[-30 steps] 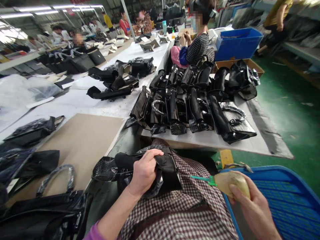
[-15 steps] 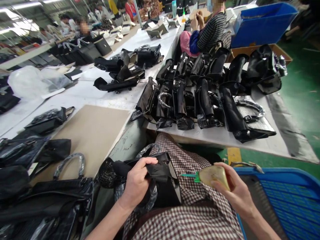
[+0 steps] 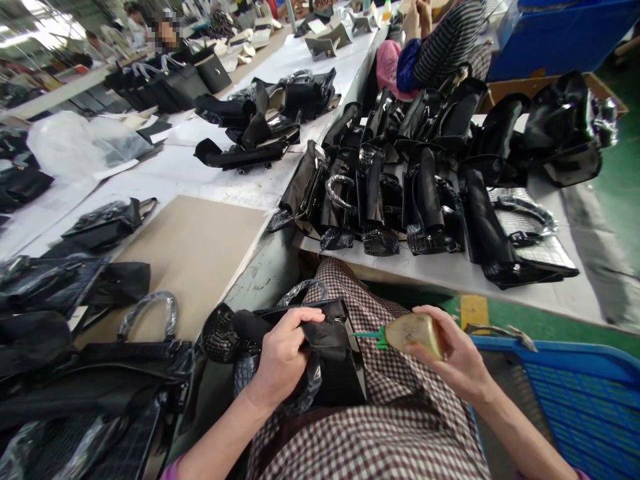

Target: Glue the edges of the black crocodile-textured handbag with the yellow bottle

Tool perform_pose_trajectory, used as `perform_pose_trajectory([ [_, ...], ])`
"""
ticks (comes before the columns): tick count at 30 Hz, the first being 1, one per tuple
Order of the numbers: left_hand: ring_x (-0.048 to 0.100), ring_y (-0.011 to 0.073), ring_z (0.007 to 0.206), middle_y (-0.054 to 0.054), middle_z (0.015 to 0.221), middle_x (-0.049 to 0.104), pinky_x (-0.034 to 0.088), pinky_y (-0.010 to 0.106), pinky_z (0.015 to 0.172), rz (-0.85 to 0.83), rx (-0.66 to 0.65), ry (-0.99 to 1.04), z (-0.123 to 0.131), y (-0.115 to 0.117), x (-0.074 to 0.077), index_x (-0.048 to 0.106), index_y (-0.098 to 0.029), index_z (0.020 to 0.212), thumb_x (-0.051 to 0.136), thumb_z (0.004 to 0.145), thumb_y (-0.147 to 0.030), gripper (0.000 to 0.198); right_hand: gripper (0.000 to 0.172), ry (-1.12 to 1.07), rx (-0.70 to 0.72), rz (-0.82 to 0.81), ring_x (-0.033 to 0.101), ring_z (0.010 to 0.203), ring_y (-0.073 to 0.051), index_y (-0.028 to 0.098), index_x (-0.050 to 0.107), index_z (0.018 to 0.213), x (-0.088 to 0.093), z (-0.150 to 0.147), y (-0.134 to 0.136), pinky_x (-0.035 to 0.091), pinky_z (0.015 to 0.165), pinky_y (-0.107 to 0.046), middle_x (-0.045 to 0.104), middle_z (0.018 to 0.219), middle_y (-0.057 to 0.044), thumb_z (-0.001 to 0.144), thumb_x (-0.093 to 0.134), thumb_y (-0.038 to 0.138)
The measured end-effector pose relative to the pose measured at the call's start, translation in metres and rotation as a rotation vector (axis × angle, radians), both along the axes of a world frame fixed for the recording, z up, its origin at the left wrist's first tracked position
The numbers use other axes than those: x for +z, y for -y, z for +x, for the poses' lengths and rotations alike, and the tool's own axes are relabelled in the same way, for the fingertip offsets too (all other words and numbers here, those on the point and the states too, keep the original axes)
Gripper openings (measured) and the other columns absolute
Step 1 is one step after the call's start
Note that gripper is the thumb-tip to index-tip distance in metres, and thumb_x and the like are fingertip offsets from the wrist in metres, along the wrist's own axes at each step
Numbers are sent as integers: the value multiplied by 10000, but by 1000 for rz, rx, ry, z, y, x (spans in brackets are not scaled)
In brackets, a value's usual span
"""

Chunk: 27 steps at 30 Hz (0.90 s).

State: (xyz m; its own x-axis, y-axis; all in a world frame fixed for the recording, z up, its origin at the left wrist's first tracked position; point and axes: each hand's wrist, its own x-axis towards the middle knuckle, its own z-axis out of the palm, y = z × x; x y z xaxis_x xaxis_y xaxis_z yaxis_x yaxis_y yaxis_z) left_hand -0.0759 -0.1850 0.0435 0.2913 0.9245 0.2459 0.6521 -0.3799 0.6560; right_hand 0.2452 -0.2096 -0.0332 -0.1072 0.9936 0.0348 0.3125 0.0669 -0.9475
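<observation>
On my checked apron (image 3: 320, 440) rests a black handbag (image 3: 340, 380) with plastic-wrapped handles. My left hand (image 3: 285, 350) is closed on a black flap at the bag's upper edge, fingers pinching the material. In my right hand (image 3: 450, 350) is a yellowish squeeze bottle (image 3: 413, 335), held on its side with its thin green nozzle pointing left. The nozzle's tip is at the bag's right edge, close to the flap; whether it touches cannot be made out. The hand covers the bottle's rear end.
Several black handbags (image 3: 425, 193) stand in rows on the table ahead. More bags (image 3: 125, 373) lie at the left beside a beige board (image 3: 195, 240). A blue plastic crate (image 3: 590, 387) is at my right. Another person in a striped sleeve (image 3: 450, 47) sits beyond the rows.
My right hand has brought the squeeze bottle left, so its nozzle now reaches the bag's edge. My left hand keeps its hold on the flap. The view has shifted slightly.
</observation>
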Motion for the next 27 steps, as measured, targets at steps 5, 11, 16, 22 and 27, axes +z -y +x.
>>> perform_pose_trajectory([
  [5,707,199,1044,76,1068,724,602,326,940,24,1,-10,0,0,0,704,-156,996,552,892,-31,223,460,74,52,47,618,1034,-279,291,515,1315,2,-1,-6,509,928,-382,604,1218,-69,926,736,396],
  [11,708,203,1049,80,1070,721,606,336,937,25,-10,-10,1,0,2,696,-158,996,564,904,-44,197,401,121,162,56,653,948,-258,301,520,1286,18,1,-7,540,835,-342,645,1146,-51,934,709,343],
  [16,711,197,1039,76,1060,724,603,325,937,33,-8,-9,2,1,2,701,-151,989,560,893,-30,208,425,131,60,72,649,979,-264,294,526,1289,14,0,-6,533,879,-350,636,1172,-54,921,724,374],
  [22,702,191,1057,78,1069,715,596,314,951,43,-19,-18,1,6,9,693,-148,996,531,896,-13,234,413,96,64,36,657,965,-249,287,561,1269,15,-1,-4,542,854,-326,658,1167,-47,900,734,352],
  [27,651,170,1145,79,1117,687,558,280,1010,64,-86,-54,-3,24,25,658,-147,1095,478,924,24,301,409,11,-35,-135,685,923,-275,250,634,1183,22,6,5,573,816,-344,707,1104,-53,831,779,399],
])
